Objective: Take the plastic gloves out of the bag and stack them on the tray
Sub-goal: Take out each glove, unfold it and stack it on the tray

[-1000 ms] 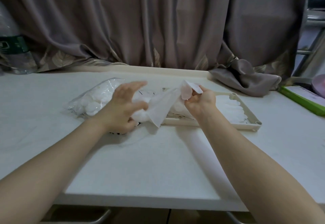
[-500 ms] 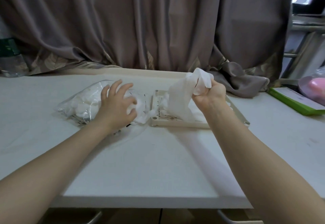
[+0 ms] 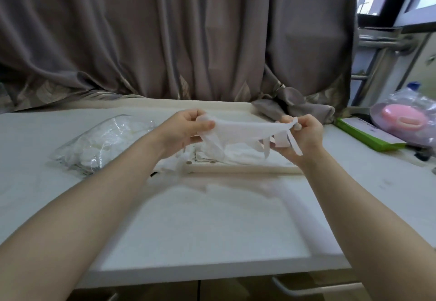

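Observation:
A thin white plastic glove (image 3: 240, 132) is stretched in the air between both hands, its fingers dangling. My left hand (image 3: 182, 133) pinches its left end and my right hand (image 3: 300, 137) pinches its right end. Just beneath lies the beige tray (image 3: 240, 169), with white gloves (image 3: 238, 155) lying on it, partly hidden by my hands. To the left on the white table, the clear bag (image 3: 101, 142) rests on its side, still holding crumpled gloves.
A grey curtain (image 3: 188, 34) hangs behind the table, its bundled end (image 3: 292, 109) lying on the back right. A green box (image 3: 368, 133) and a pink object in plastic wrap (image 3: 405, 119) sit at the right. The table's front edge (image 3: 212, 272) is near me.
My left hand left the bag and came up to take the glove's other end. Both hands now spread the glove over the tray, where before only the right hand held it bunched.

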Tool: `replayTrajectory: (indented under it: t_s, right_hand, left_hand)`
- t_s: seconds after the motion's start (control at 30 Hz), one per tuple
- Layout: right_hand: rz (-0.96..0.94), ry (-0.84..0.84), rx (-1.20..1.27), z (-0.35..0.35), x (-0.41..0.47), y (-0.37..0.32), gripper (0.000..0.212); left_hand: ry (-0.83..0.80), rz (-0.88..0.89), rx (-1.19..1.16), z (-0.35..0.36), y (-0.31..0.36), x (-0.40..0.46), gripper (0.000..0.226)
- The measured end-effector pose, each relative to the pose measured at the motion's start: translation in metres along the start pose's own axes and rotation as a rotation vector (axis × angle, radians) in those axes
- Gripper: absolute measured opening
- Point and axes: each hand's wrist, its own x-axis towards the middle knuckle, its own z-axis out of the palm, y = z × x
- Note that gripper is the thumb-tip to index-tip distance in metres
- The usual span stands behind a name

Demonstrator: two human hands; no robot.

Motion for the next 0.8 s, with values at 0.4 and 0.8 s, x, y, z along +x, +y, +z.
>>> replayTrajectory:
  t_s: [0.4, 0.8]
  right_hand:
    - [-0.033, -0.534, -0.863, 0.041, -0.007, 0.012, 0.031]
    - [0.203, -0.469, -0.503, -0.013, 0.003, -0.016, 0.046]
  left_hand:
    - [-0.195, -0.021, 0.085, 0.026, 0.043, 0.005, 0.019]
    - [0.036, -0.086, 0.063, 0.026, 0.016, 0.014, 0.021]
